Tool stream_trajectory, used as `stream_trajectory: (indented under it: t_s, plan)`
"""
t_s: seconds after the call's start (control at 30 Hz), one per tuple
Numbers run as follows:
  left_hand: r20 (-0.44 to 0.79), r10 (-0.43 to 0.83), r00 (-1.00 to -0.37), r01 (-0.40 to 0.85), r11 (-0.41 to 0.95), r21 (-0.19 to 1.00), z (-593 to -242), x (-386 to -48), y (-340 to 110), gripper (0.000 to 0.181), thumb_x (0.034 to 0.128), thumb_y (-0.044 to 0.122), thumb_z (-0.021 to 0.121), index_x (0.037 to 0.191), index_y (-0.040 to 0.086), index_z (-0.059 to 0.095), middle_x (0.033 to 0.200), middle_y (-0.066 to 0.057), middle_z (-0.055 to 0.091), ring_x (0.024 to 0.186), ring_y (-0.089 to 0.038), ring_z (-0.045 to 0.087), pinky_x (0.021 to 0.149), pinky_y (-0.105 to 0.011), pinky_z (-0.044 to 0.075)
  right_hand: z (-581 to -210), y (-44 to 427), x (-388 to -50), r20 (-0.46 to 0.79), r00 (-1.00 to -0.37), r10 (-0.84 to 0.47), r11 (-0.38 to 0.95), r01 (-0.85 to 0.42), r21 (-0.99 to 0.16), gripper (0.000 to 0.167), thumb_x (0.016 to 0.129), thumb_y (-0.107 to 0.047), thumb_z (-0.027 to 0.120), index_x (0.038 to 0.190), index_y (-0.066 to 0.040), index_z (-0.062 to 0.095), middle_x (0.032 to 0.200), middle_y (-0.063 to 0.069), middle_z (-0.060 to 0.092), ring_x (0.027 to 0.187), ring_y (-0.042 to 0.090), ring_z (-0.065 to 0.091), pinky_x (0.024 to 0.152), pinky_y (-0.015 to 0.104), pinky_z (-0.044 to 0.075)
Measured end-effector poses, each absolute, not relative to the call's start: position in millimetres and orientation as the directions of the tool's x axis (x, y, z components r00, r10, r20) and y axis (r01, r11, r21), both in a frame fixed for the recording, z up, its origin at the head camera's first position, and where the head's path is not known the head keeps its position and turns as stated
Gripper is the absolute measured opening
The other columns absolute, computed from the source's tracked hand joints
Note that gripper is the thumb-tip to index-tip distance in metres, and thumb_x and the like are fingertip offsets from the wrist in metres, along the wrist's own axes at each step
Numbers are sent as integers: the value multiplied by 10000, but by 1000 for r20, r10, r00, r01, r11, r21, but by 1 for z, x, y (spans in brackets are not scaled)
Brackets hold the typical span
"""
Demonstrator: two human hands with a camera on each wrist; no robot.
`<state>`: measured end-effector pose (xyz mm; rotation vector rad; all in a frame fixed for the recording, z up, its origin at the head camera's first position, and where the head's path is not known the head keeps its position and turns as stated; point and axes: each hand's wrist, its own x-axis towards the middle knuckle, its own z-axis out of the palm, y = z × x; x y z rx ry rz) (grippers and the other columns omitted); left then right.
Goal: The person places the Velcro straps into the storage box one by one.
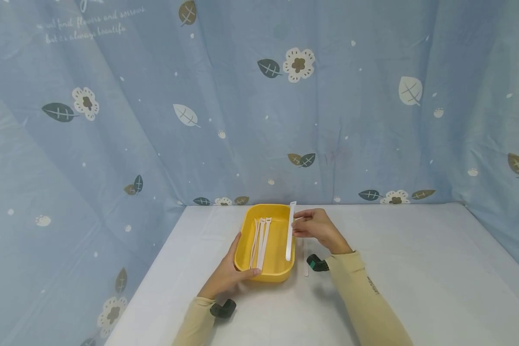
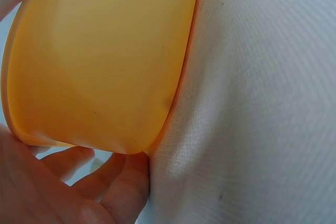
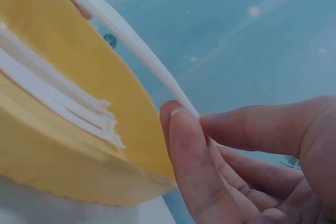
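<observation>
My left hand (image 1: pixel 230 271) grips a yellow plastic tray (image 1: pixel 270 277) at its near left corner, thumb over the rim and fingers along the outside wall; the left wrist view shows the tray's outer side (image 2: pixel 105 61) tilted off the white cloth. Between thumb and fingertips, my right hand (image 1: pixel 317 227) pinches a white cable tie strap (image 1: pixel 290 235) with a slotted head, held over the tray's right side. Several similar straps (image 1: pixel 263 242) lie lengthwise in the left part of the tray. In the right wrist view the pinched strap (image 3: pixel 134 43) curves away from the fingertips.
Another white strap (image 1: pixel 305 262) lies on the white-covered table (image 1: pixel 415 269) just right of the tray, partly hidden. A blue patterned curtain (image 1: pixel 259 120) hangs behind and on both sides. A dark wrist camera (image 1: pixel 223 309) sits at the left cuff, another (image 1: pixel 317 263) at the right.
</observation>
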<state>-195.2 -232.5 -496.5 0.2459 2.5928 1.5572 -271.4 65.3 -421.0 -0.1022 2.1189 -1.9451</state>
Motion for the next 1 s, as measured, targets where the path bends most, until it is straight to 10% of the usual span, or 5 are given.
stream_trajectory:
  t_s: [1.0]
  plan:
    - [8,200,-980,97,441,892,-502,-196,-234,1269,776,414,907,1683,229,39,1735,-52,228,1514,-267,393,1272,-571,263,-431,33,-288,-200,-950,-239,115,177,-978,396,918,37,701,1287,134,598,966,214,737,693,166,736,712,300,651]
